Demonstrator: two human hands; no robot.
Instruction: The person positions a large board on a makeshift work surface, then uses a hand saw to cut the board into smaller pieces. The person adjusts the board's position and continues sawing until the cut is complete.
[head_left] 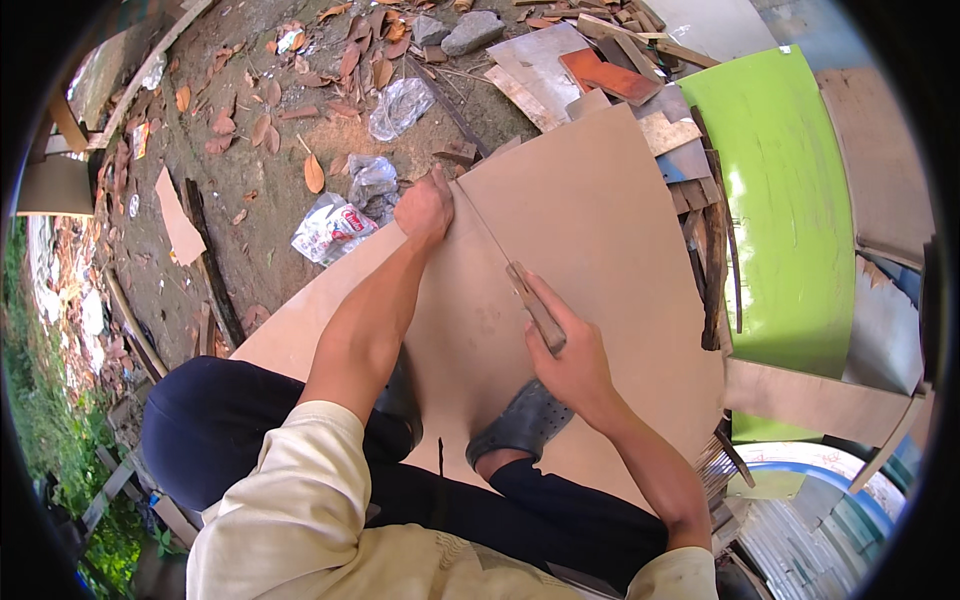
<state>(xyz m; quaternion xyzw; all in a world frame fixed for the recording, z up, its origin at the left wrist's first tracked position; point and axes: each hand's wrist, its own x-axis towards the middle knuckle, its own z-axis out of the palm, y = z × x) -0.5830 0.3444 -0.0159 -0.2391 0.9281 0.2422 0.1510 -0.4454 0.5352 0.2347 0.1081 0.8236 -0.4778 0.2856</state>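
One printed wrapper (335,229), right fingers (554,303) around handle (534,308)

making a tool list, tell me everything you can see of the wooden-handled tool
The wooden-handled tool has a light brown handle that looks like wood; the thin line running from its far end seems to be a narrow blade seen nearly edge-on, too fine to make out teeth. It slants over the brown board, handle at the lower right, the line leading up and leftward to near the board's edge. The right hand's grip closes round the handle's near part.
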